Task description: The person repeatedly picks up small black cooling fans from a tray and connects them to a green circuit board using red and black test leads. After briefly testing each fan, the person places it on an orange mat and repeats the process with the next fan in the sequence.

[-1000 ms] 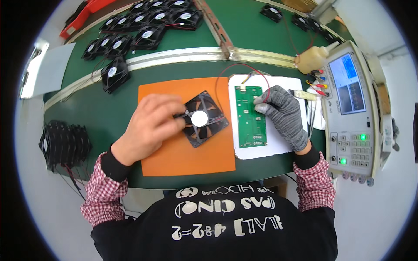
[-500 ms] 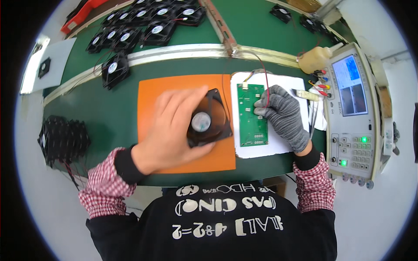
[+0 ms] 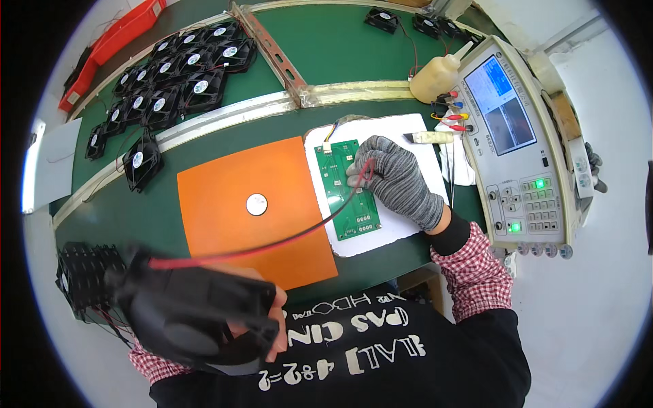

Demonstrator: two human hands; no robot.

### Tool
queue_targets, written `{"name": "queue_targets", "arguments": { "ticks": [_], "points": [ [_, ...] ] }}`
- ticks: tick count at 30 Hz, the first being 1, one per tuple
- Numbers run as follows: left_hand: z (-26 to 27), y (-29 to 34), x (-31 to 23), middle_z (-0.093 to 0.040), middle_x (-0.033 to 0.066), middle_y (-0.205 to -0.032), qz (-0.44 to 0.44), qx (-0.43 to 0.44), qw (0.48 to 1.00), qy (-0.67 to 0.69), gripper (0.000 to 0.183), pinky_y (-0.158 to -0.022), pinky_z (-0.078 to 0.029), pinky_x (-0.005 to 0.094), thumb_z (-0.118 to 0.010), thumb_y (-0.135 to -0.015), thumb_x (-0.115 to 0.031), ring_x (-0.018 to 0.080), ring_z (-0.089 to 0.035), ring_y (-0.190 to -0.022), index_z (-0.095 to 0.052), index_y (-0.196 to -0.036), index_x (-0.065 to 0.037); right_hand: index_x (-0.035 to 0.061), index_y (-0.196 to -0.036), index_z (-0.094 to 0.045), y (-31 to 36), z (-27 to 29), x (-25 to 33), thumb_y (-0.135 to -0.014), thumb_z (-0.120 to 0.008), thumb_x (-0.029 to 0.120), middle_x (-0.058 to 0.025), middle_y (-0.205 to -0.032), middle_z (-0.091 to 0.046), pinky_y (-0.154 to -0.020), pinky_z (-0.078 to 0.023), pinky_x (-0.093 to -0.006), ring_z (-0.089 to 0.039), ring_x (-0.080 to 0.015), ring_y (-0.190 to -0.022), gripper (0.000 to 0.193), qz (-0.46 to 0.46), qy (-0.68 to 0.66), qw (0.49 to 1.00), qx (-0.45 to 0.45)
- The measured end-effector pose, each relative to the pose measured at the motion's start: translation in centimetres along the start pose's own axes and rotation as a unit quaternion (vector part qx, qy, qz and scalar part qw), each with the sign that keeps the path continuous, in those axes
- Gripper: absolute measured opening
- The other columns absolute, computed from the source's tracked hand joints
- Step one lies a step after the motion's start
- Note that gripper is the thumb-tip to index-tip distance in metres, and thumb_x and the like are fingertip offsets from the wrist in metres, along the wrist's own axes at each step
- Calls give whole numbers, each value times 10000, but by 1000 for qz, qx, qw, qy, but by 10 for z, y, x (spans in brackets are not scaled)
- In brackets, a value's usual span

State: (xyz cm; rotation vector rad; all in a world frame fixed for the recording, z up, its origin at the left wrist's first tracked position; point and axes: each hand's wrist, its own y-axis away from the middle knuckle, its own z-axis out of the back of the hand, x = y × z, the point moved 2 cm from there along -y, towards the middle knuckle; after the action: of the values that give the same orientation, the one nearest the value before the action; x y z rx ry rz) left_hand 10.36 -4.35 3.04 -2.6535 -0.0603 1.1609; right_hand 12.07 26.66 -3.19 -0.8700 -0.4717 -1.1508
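Observation:
My left hand [image 3: 277, 319], bare, holds a black cooling fan [image 3: 197, 313] up off the table at the lower left. The fan is tilted, blurred and hides much of that hand. Its red and black wires [image 3: 286, 239] stretch across to my right hand [image 3: 394, 180], which wears a grey knit glove. The gloved fingers pinch the wire end at the green circuit board [image 3: 347, 197]; the tip itself is hidden. Under the board lies a white pad [image 3: 401, 129]. A small round pale disc [image 3: 256, 204] rests on the orange mat [image 3: 224, 170].
Several black fans [image 3: 163, 78] cover the green table at the back left, and a stack of fans [image 3: 85, 275] stands at the left edge. On the right are a tester with a screen [image 3: 510, 115], a yellowish bottle [image 3: 435, 78], a box cutter [image 3: 428, 137] and tweezers [image 3: 451, 166].
My left hand has lifted the fan off the orange mat toward the lower left, uncovering the disc. My right hand stays at the board. The whole view has shifted and turned.

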Motion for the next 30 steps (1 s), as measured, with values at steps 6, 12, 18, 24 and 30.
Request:
{"name": "queue_targets", "arguments": {
  "ticks": [6, 12, 18, 24, 30],
  "points": [
    [-52, 2, -1, -667, 181, -941, -193, -367, 610, -676, 644, -666, -557, 363, -738, -804, -448, 283, -666, -770, -564, -1080, 107, 28, -835, -677, -1, 2, 5, -724, -763, 57, -100, -863, -605, -778, -517, -359, -622, -279, -853, 143, 14, 28, 999, 6],
    [-35, -46, -27, -633, 252, -1161, -162, -234, 230, -931, 630, -825, -522, 380, -641, -882, -464, 310, -645, -964, -577, -1231, 56, 44, -851, -683, 2, -3, -2, -743, -754, 83, -104, -858, -635, -775, -519, -362, -634, -286, -847, 136, 24, 51, 998, -15],
    [125, -78, -99, -538, 126, -1008, -155, -473, 95, -862, 675, -804, -434, 438, -838, -657, -419, 319, -512, -991, -518, -1090, -12, 34, -914, -671, 4, 5, 2, -846, -723, 71, -68, -877, -669, -741, -512, -280, -640, -158, -814, 93, -42, -109, 986, -117],
    [181, -17, -95, -546, 81, -859, 11, -446, 96, -890, 192, -742, -413, 411, -738, -734, -152, 297, -515, -885, -571, -752, -59, 33, -1085, -657, 3, 9, 4, -812, -785, 128, -52, -908, -638, -716, -509, -253, -598, -117, -766, 316, -13, -64, 986, -153],
    [44, -48, -30, -598, 75, -922, -190, -151, 519, -820, 114, -875, -435, 444, -625, -738, 5, 271, -601, -963, -573, -795, -80, 92, -1325, -550, -6, 5, 46, -711, -814, 118, -119, -1137, -609, -928, -493, -394, -589, -293, -1085, 670, 132, 36, 987, -82]
  ]
}}
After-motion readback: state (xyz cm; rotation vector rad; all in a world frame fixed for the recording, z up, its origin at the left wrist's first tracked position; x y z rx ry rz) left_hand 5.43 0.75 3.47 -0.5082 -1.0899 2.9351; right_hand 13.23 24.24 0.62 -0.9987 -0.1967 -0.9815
